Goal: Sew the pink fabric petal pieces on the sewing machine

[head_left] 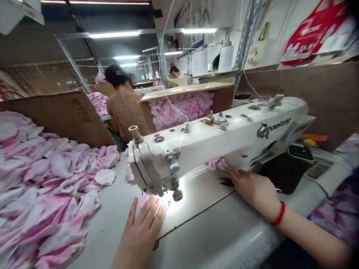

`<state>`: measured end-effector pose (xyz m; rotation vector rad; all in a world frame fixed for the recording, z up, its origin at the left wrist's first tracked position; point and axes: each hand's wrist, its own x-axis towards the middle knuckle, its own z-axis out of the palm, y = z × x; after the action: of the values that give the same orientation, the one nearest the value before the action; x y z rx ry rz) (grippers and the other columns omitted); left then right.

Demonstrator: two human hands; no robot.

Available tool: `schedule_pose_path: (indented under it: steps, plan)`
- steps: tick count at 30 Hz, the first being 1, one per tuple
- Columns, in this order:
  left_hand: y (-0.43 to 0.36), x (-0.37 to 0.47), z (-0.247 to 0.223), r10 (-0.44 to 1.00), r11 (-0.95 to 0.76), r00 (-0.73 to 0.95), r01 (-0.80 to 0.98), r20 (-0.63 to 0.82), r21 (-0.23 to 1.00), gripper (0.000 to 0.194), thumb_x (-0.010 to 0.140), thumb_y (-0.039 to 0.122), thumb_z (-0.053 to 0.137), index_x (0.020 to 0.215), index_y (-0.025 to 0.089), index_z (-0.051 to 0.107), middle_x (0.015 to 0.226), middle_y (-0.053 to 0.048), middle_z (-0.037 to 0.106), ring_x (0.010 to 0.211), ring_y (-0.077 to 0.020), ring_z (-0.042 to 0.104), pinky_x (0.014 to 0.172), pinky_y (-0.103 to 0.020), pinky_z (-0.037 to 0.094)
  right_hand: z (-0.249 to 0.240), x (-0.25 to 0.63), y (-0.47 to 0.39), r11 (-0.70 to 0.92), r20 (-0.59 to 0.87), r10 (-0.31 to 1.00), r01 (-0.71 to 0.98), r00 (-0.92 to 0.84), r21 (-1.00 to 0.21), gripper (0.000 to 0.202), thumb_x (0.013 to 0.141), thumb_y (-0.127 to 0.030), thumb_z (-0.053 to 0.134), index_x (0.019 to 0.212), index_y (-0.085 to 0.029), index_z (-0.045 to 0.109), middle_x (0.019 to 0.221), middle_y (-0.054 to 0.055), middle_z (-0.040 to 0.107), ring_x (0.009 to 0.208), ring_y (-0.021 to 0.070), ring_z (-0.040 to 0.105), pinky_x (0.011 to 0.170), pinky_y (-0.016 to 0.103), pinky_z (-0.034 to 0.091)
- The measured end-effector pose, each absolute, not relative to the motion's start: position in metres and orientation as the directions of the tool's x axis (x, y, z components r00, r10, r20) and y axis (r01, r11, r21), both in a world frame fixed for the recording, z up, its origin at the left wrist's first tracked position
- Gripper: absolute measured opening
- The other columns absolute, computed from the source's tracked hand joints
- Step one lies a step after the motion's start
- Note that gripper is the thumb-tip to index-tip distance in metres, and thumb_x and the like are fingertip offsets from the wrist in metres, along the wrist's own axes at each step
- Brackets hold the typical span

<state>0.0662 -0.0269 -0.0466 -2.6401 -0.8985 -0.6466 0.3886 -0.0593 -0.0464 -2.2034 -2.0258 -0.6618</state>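
Box (190, 89) behind the "baoteng" sewing machine (213, 134) is crammed with pink bundles (182, 108). Pink cloth (146, 200)'s pressed under the machine's lit end by the left hand (143, 226), grip spread flat; right hand (254, 190)'s grip can't be made out.

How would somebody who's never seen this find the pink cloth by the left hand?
Find the big white sewing machine and follow it to its left end. There, in the bright spot, a pink cloth peeks out from under the left hand. Unlike the big heap farther left or the bunched cloth near the right hand, this piece has the left hand on it.
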Motion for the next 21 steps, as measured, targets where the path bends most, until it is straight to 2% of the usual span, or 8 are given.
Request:
schedule_pose_path:
  steps: [2,5,7,9,12,14,18,21]
  plan:
    - [-0.035,0.069,-0.037,0.493,-0.793,0.694,0.606,0.525,-0.055,0.040,0.081,0.005,0.035,0.114,0.021,0.052,0.116,-0.005,0.057,0.115,-0.0202,0.046,0.104,-0.042,0.028,-0.044,0.380,-0.064,-0.072,0.352,0.935,0.992,0.032,0.103,0.028,0.088,-0.031,0.036,0.081,-0.020,0.061,0.065,0.005,0.064,0.054,0.0197,0.058,0.044,0.027,0.026]
    - [-0.047,0.078,-0.028,0.601,-0.784,0.627,0.581,0.496,0.217,0.031,0.086,0.015,0.040,0.115,0.019,0.050,0.112,-0.007,0.059,0.104,-0.0172,0.055,0.084,-0.027,0.049,-0.042,0.362,-0.075,0.073,0.292,0.956,0.984,-0.023,-0.164,0.026,0.087,-0.034,0.037,0.084,-0.025,0.061,0.071,0.001,0.067,0.062,0.0189,0.062,0.050,0.026,0.036]
    - [-0.053,0.086,-0.027,0.702,-0.712,0.574,0.591,0.422,0.380,0.030,0.086,0.018,0.041,0.114,0.021,0.050,0.109,-0.006,0.060,0.098,-0.0170,0.058,0.078,-0.027,0.052,-0.042,0.349,-0.081,0.140,0.246,0.967,0.945,-0.066,-0.296,0.023,0.087,-0.032,0.038,0.086,-0.027,0.060,0.075,0.000,0.067,0.068,0.0183,0.063,0.055,0.026,0.040]
    - [-0.057,0.091,-0.029,0.747,-0.664,0.558,0.600,0.360,0.447,0.031,0.086,0.018,0.042,0.115,0.021,0.049,0.111,-0.007,0.059,0.100,-0.0183,0.057,0.081,-0.031,0.051,-0.045,0.340,-0.085,0.139,0.209,0.975,0.930,-0.069,-0.341,0.023,0.087,-0.032,0.037,0.087,-0.025,0.059,0.075,0.000,0.067,0.069,0.0188,0.063,0.057,0.027,0.042]
    - [-0.065,0.094,-0.031,0.732,-0.675,0.603,0.580,0.316,0.456,0.034,0.083,0.017,0.046,0.117,0.020,0.048,0.115,-0.009,0.054,0.105,-0.0197,0.053,0.086,-0.035,0.049,-0.053,0.334,-0.087,0.098,0.204,0.978,0.948,-0.036,-0.303,0.023,0.087,-0.033,0.036,0.089,-0.024,0.057,0.079,0.003,0.067,0.069,0.0202,0.063,0.057,0.028,0.043]
    - [-0.072,0.093,-0.035,0.670,-0.736,0.675,0.549,0.310,0.395,0.034,0.081,0.020,0.053,0.115,0.020,0.050,0.114,-0.010,0.052,0.104,-0.0217,0.051,0.085,-0.037,0.048,-0.059,0.332,-0.089,0.101,0.237,0.971,0.951,-0.030,-0.292,0.022,0.087,-0.034,0.037,0.092,-0.024,0.055,0.085,0.004,0.067,0.071,0.0201,0.063,0.056,0.028,0.043]
    - [-0.082,0.090,-0.053,0.618,-0.783,0.717,0.595,0.321,0.181,0.028,0.076,0.012,0.057,0.104,0.016,0.053,0.094,-0.009,0.056,0.082,-0.0217,0.053,0.070,-0.038,0.051,-0.067,0.317,-0.087,0.199,0.311,0.945,0.934,-0.103,-0.297,0.023,0.083,-0.036,0.043,0.098,-0.022,0.053,0.089,0.005,0.065,0.070,0.0194,0.062,0.057,0.028,0.044]
    - [-0.081,0.088,-0.062,0.689,-0.722,0.668,0.669,0.283,0.177,0.016,0.075,0.013,0.058,0.090,0.015,0.053,0.082,-0.006,0.055,0.072,-0.0203,0.051,0.063,-0.036,0.049,-0.066,0.308,-0.079,0.316,0.276,0.931,0.906,-0.239,-0.281,0.015,0.080,-0.025,0.044,0.090,-0.021,0.054,0.085,0.005,0.063,0.069,0.0183,0.060,0.058,0.028,0.043]
